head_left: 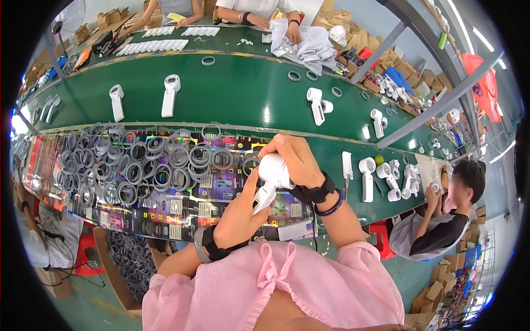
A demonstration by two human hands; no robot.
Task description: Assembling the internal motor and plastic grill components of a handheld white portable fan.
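Both my hands hold a white handheld fan (273,171) over the front edge of the bench, its round head up and its handle slanting down to the left. My left hand (240,214) is closed around the handle. Wrapped over the right side of the head is my right hand (298,159), which hides part of it. To the left, a heap of loose grey rings (132,168) covers much of a dark printed sheet (215,212). One grey ring (250,165) lies just beside my hands.
Several white fans lie on the green belt (232,94), among them one fan (170,95). More white fans (367,179) stand to my right near a seated co-worker (441,220). A carton of rings (132,265) is below the bench. Co-workers' hands (292,32) work across the belt.
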